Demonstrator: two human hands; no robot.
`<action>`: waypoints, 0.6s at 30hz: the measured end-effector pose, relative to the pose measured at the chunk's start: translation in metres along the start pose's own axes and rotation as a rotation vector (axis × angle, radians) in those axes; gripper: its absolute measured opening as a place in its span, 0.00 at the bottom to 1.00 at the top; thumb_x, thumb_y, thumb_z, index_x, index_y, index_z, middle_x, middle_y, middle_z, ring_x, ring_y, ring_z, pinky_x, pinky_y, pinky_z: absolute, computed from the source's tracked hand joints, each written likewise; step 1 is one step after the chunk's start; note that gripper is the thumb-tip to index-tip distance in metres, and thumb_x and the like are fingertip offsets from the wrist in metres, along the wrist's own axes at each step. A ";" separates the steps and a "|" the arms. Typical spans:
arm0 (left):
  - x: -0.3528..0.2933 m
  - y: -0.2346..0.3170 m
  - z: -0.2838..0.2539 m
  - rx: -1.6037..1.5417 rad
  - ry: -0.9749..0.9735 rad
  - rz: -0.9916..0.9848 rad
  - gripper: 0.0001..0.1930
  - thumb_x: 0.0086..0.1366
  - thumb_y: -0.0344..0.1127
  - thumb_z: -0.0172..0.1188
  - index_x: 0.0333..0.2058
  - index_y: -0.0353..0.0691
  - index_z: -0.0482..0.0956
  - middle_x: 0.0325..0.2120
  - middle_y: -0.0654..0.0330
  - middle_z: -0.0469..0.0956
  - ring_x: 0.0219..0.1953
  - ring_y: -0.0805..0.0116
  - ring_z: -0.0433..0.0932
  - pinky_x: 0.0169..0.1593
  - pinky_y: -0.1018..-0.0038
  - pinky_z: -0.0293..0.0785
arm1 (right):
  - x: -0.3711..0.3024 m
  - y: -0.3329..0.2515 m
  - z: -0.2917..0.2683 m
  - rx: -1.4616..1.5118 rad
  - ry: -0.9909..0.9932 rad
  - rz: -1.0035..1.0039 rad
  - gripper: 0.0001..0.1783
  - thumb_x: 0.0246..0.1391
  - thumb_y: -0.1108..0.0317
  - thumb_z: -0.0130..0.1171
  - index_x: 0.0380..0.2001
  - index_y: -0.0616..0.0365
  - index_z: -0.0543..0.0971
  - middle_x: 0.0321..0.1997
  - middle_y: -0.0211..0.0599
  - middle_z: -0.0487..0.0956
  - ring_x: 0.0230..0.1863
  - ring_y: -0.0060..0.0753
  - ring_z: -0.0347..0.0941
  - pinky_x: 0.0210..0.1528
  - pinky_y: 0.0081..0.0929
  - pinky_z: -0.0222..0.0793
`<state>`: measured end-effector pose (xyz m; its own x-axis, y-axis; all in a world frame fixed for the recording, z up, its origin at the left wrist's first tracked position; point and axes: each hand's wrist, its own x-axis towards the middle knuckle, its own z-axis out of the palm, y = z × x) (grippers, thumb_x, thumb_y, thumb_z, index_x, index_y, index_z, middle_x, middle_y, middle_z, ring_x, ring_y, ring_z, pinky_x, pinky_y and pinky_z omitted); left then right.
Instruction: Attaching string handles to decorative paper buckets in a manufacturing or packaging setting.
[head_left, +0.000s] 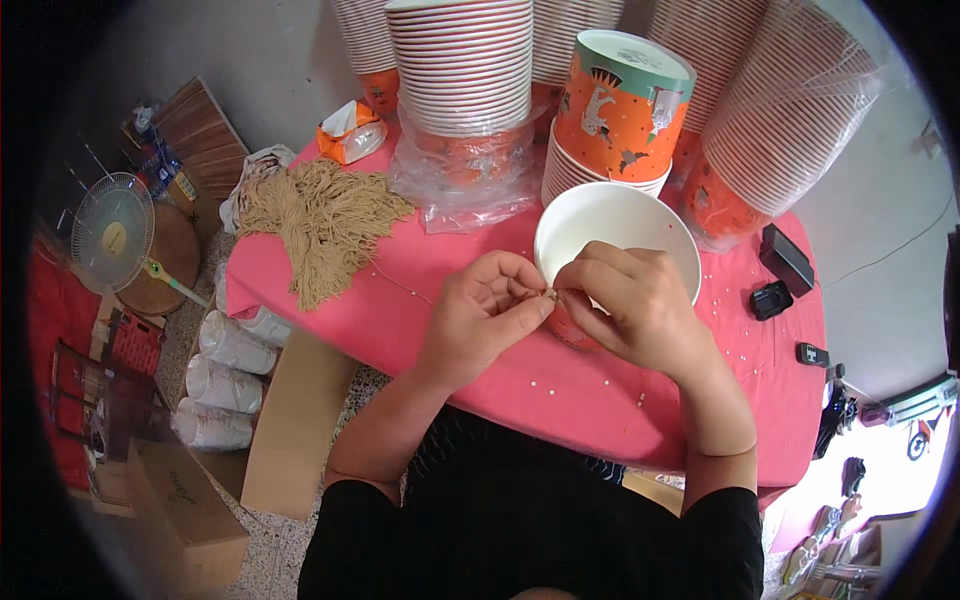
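Both hands meet in front of an open paper bucket (590, 215), white inside and orange outside, whose lower part they partly cover. My left hand (475, 315) is closed in a pinch on a tan string (397, 287), which trails across the pink cloth from a heap of tan strings (325, 220) at the left. My right hand (640, 305) pinches at the same small tan bit, fingertips nearly touching the left thumb. Whether it is a knot or just the string's end is too small to tell.
Tall stacks of paper buckets (465, 70) line the back, one upside-down orange bucket (625, 110) among them. A tissue pack (350, 132) lies behind the strings. Small white bits dot the pink tablecloth (480, 375). Black devices (787, 260) sit at the right; a cardboard box (300, 425) stands below left.
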<state>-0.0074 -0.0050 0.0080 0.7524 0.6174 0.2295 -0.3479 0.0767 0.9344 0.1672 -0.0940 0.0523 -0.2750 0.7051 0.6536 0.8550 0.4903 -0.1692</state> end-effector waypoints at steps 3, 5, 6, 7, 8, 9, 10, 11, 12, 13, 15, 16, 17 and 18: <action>-0.001 -0.003 -0.003 0.098 -0.002 0.019 0.05 0.63 0.22 0.57 0.37 0.35 0.75 0.29 0.70 0.75 0.30 0.87 0.70 0.31 0.88 0.66 | 0.001 0.000 0.002 0.009 -0.004 -0.002 0.08 0.45 0.70 0.63 0.29 0.56 0.74 0.24 0.35 0.72 0.21 0.40 0.72 0.22 0.35 0.67; -0.001 -0.004 -0.003 0.075 -0.004 0.029 0.04 0.64 0.23 0.56 0.38 0.35 0.75 0.28 0.70 0.75 0.29 0.87 0.70 0.31 0.88 0.65 | 0.001 -0.001 -0.001 -0.003 -0.030 0.004 0.07 0.45 0.71 0.63 0.29 0.56 0.75 0.24 0.35 0.72 0.21 0.40 0.72 0.22 0.35 0.67; -0.001 -0.004 -0.002 0.074 -0.005 0.030 0.04 0.64 0.23 0.56 0.38 0.35 0.75 0.28 0.70 0.75 0.29 0.87 0.70 0.31 0.88 0.65 | 0.001 -0.001 -0.001 -0.004 -0.030 0.005 0.07 0.45 0.71 0.63 0.29 0.56 0.75 0.24 0.35 0.72 0.21 0.40 0.72 0.22 0.35 0.67; -0.001 -0.004 -0.003 0.058 -0.001 -0.016 0.04 0.65 0.24 0.55 0.38 0.35 0.74 0.27 0.70 0.74 0.27 0.87 0.69 0.29 0.88 0.64 | 0.001 0.000 0.001 0.014 -0.016 0.010 0.07 0.46 0.71 0.62 0.29 0.57 0.75 0.24 0.35 0.73 0.21 0.40 0.73 0.22 0.35 0.67; -0.001 -0.004 -0.003 0.043 0.002 -0.062 0.04 0.65 0.25 0.54 0.38 0.34 0.74 0.27 0.70 0.73 0.26 0.87 0.68 0.28 0.88 0.62 | 0.001 0.000 0.001 0.032 -0.003 0.015 0.07 0.46 0.71 0.62 0.29 0.57 0.75 0.25 0.35 0.73 0.22 0.40 0.73 0.22 0.35 0.67; -0.001 -0.006 -0.005 0.043 0.004 -0.061 0.04 0.65 0.25 0.54 0.38 0.34 0.74 0.27 0.70 0.73 0.26 0.87 0.68 0.28 0.88 0.62 | 0.001 0.001 0.001 0.033 -0.003 0.014 0.07 0.46 0.71 0.62 0.29 0.57 0.75 0.25 0.35 0.73 0.22 0.40 0.73 0.22 0.35 0.67; 0.000 -0.008 -0.007 -0.031 -0.021 -0.076 0.04 0.66 0.26 0.53 0.38 0.34 0.74 0.26 0.70 0.72 0.24 0.87 0.66 0.26 0.88 0.61 | 0.001 0.002 0.000 0.055 0.008 0.031 0.07 0.46 0.71 0.62 0.30 0.57 0.76 0.25 0.35 0.74 0.22 0.40 0.74 0.23 0.36 0.67; 0.000 -0.010 -0.009 -0.105 -0.044 -0.090 0.04 0.67 0.27 0.52 0.38 0.34 0.74 0.25 0.70 0.72 0.23 0.87 0.65 0.24 0.88 0.59 | 0.001 0.002 -0.001 0.076 0.019 0.048 0.07 0.46 0.71 0.62 0.30 0.57 0.76 0.25 0.35 0.74 0.23 0.40 0.74 0.23 0.36 0.68; 0.000 -0.009 -0.010 -0.105 -0.044 -0.090 0.04 0.67 0.27 0.52 0.38 0.34 0.74 0.25 0.70 0.72 0.23 0.87 0.65 0.24 0.88 0.59 | 0.002 0.001 -0.002 0.076 0.018 0.047 0.07 0.46 0.71 0.62 0.30 0.57 0.76 0.25 0.35 0.74 0.23 0.40 0.74 0.23 0.36 0.68; 0.001 -0.010 -0.010 -0.160 -0.054 -0.102 0.04 0.67 0.27 0.51 0.38 0.35 0.74 0.24 0.70 0.71 0.22 0.87 0.63 0.23 0.87 0.58 | 0.002 -0.001 -0.003 0.123 0.003 0.064 0.07 0.46 0.71 0.62 0.31 0.57 0.76 0.25 0.35 0.75 0.23 0.41 0.74 0.23 0.36 0.68; 0.002 -0.011 -0.010 -0.216 -0.064 -0.113 0.04 0.67 0.28 0.50 0.37 0.35 0.74 0.24 0.70 0.70 0.21 0.87 0.62 0.22 0.87 0.56 | 0.003 -0.001 -0.002 0.170 -0.012 0.081 0.07 0.46 0.71 0.63 0.31 0.57 0.77 0.25 0.35 0.75 0.23 0.41 0.74 0.24 0.36 0.68; 0.002 -0.012 -0.010 -0.226 -0.076 -0.107 0.04 0.67 0.27 0.51 0.37 0.35 0.74 0.24 0.70 0.70 0.21 0.87 0.62 0.22 0.87 0.56 | 0.003 -0.001 0.001 0.178 -0.003 0.065 0.07 0.46 0.71 0.63 0.31 0.57 0.77 0.25 0.35 0.75 0.23 0.41 0.74 0.24 0.36 0.68; 0.002 -0.012 -0.010 -0.236 -0.088 -0.101 0.03 0.67 0.27 0.51 0.37 0.35 0.74 0.24 0.70 0.70 0.21 0.87 0.62 0.22 0.86 0.56 | 0.002 -0.001 0.002 0.186 0.006 0.049 0.08 0.46 0.71 0.63 0.32 0.57 0.77 0.25 0.35 0.75 0.23 0.42 0.74 0.24 0.36 0.68; 0.002 -0.011 -0.008 -0.236 -0.090 -0.102 0.03 0.67 0.27 0.51 0.37 0.35 0.74 0.24 0.70 0.70 0.21 0.87 0.62 0.22 0.86 0.56 | 0.002 -0.001 0.001 0.185 0.006 0.050 0.08 0.46 0.71 0.63 0.32 0.57 0.77 0.25 0.35 0.75 0.23 0.42 0.74 0.24 0.36 0.68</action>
<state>-0.0068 0.0017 -0.0043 0.8330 0.5263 0.1708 -0.3811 0.3219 0.8667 0.1649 -0.0926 0.0535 -0.2308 0.7282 0.6453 0.7718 0.5409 -0.3342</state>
